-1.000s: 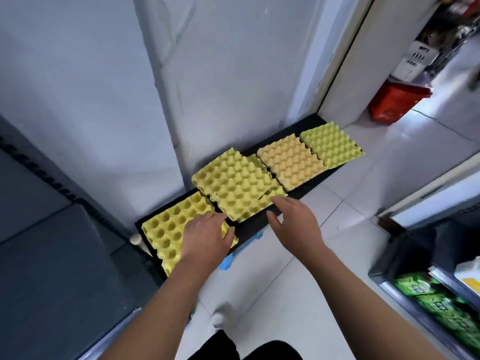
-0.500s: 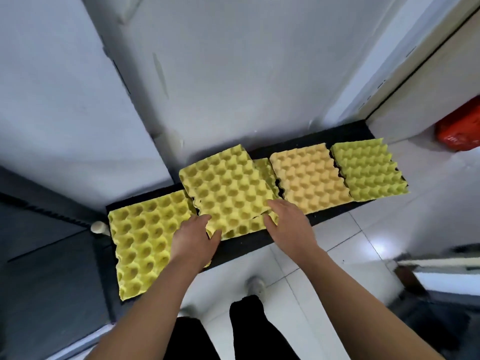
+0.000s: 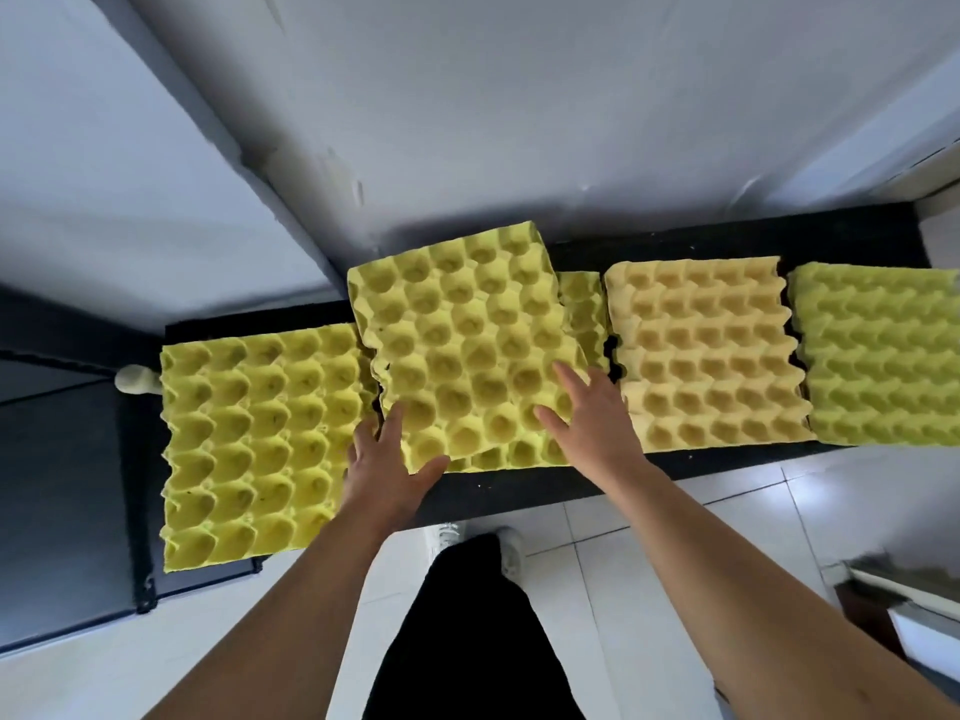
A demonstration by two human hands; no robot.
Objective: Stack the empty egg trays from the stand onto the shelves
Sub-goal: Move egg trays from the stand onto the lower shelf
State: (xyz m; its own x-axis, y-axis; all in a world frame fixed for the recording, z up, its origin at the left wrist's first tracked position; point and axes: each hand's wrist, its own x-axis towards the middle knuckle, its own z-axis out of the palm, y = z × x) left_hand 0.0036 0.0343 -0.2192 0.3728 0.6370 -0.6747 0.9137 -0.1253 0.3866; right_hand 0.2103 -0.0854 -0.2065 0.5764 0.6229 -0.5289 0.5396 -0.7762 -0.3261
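Several empty egg trays lie in a row on the low black stand (image 3: 519, 493). A yellow-green tray (image 3: 260, 444) is at the left, a tan tray (image 3: 706, 356) right of the middle, and a green tray (image 3: 883, 356) at the far right. In the middle a yellow top tray (image 3: 467, 340) sits skewed on a lower tray (image 3: 584, 304). My left hand (image 3: 387, 472) grips the top tray's near left corner, with the corner over the web of the thumb. My right hand (image 3: 587, 423) lies flat on its near right part, fingers spread.
A white wall (image 3: 519, 122) rises right behind the stand. A dark grey cabinet (image 3: 62, 511) stands at the left, with a cream knob (image 3: 136, 379) by the left tray. Below are the white tiled floor (image 3: 727, 537), my black trousers and my white shoes (image 3: 447, 535).
The view has come closer and looks more straight down on the trays. My left hand has closed on the top tray's near corner, and my right hand has slid onto its surface.
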